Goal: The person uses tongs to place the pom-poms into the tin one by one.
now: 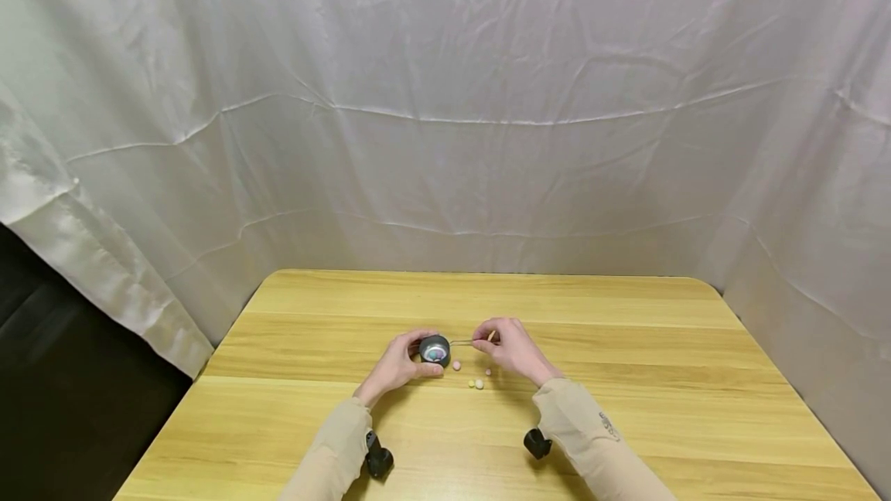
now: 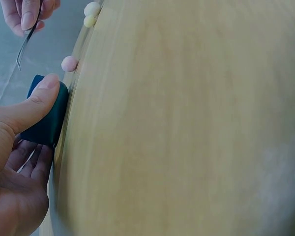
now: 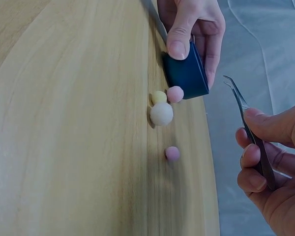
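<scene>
My left hand (image 1: 397, 366) holds a small dark round cup (image 3: 187, 76) on the tabletop, thumb on its near side and fingers behind. Inside the cup, colourful bits show in the head view, too small to make out. My right hand (image 1: 513, 350) grips bent-tip tweezers (image 3: 239, 101) between thumb and fingers. Their tips are slightly apart with nothing between them, and point toward the cup's right side. Between the hands lie a pink ball (image 1: 456, 366), a yellow ball (image 3: 159, 97), a larger white ball (image 3: 162, 114) and a smaller pink ball (image 3: 172, 153).
The light wooden table (image 1: 334, 308) has rounded far corners. Pale curtains (image 1: 487, 176) hang behind it and along both sides. A black surface (image 1: 69, 377) stands beyond the left edge. Black wrist cameras (image 1: 537, 444) sit below both forearms.
</scene>
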Demonstrator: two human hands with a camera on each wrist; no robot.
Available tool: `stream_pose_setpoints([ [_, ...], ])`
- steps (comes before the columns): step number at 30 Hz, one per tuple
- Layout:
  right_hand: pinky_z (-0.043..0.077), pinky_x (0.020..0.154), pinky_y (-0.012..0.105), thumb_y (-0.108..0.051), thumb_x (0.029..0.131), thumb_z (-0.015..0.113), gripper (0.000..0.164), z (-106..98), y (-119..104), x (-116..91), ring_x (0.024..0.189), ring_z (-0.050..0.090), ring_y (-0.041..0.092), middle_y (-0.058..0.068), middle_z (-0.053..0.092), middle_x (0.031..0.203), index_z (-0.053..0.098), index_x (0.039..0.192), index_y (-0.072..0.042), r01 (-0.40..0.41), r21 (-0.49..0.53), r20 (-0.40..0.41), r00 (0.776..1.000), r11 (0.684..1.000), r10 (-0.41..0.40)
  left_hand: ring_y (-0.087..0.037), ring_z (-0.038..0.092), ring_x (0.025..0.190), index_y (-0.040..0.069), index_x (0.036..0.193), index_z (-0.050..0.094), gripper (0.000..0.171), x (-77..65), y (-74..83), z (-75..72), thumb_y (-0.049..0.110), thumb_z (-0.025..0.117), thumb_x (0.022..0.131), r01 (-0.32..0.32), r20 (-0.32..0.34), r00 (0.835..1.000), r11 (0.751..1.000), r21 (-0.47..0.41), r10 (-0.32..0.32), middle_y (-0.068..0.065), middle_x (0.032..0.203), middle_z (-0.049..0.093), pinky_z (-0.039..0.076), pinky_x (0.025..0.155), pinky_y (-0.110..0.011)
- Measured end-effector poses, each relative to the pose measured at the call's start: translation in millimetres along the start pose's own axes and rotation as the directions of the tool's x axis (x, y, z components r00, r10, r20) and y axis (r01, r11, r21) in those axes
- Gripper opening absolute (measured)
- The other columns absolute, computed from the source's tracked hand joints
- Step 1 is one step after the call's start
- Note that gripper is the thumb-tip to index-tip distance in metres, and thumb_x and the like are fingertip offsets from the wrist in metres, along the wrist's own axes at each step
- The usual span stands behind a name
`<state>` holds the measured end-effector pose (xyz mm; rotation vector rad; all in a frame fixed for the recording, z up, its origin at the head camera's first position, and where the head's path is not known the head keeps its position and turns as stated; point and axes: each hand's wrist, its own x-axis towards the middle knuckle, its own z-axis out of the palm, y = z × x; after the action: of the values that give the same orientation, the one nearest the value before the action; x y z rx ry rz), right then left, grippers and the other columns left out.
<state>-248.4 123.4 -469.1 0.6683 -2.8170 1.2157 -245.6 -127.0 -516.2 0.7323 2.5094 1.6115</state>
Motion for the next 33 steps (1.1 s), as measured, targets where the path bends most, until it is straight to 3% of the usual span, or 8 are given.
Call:
stream_pose_setpoints([
  [11,0.045,0.057,0.018,-0.009,0.093,0.071,0.007,1.7,1.2,0.3,0.067,0.055,0.007,0.001,0.07,0.082,0.076,0.088,-0.007,0.014,0.01,0.004,1.0,1.0,-0.014,-0.03,0.068,0.112,-0.008,0.133,0.056,0.06,-0.3,-0.6,-0.1,0.008,0.083,0.082,0.017,0.008,1.0,1.0,-0.003,-0.017,-0.024,0.126,0.065,0.057,0.096,-0.033],
  [17,0.044,0.055,0.018,-0.009,0.093,0.071,0.007,2.9,1.7,-0.1,0.065,0.054,0.007,0.002,0.07,0.081,0.075,0.087,-0.008,0.017,0.007,0.0,1.0,1.0,-0.017,-0.039,0.065,0.117,-0.006,0.135,0.056,0.061,0.7,1.9,0.3,0.006,0.083,0.082,0.08,0.011,0.997,0.996,-0.035,-0.08,-0.025,0.129,0.064,0.054,0.101,-0.046],
  [25,0.043,0.054,0.018,-0.009,0.093,0.07,0.007,2.9,2.5,-0.7,0.064,0.053,0.007,0.002,0.07,0.081,0.075,0.089,-0.006,0.02,0.016,0.003,1.0,1.0,-0.02,-0.035,0.066,0.116,-0.001,0.134,0.058,0.06,1.7,0.9,1.0,0.008,0.084,0.081,0.1,0.0,0.995,0.995,-0.023,-0.1,-0.021,0.129,0.065,0.055,0.099,-0.034],
  [29,0.043,0.055,0.018,-0.009,0.094,0.07,0.008,2.1,1.7,-1.5,0.065,0.054,0.008,0.003,0.07,0.083,0.076,0.09,-0.005,0.016,0.017,0.007,1.0,1.0,-0.016,-0.04,0.065,0.116,-0.007,0.134,0.056,0.059,0.1,6.7,0.2,0.003,0.082,0.082,0.076,0.004,0.997,0.996,-0.034,-0.076,-0.027,0.129,0.063,0.054,0.1,-0.047],
  [33,0.044,0.055,0.018,-0.008,0.093,0.07,0.007,2.4,2.0,-1.8,0.065,0.054,0.007,0.003,0.071,0.082,0.075,0.089,-0.006,0.012,0.012,-0.002,1.0,1.0,-0.012,-0.046,0.063,0.116,-0.013,0.133,0.054,0.058,-4.4,26.5,-1.7,-0.003,0.079,0.082,0.075,0.006,0.997,0.995,-0.064,-0.075,-0.032,0.128,0.061,0.05,0.101,-0.058],
])
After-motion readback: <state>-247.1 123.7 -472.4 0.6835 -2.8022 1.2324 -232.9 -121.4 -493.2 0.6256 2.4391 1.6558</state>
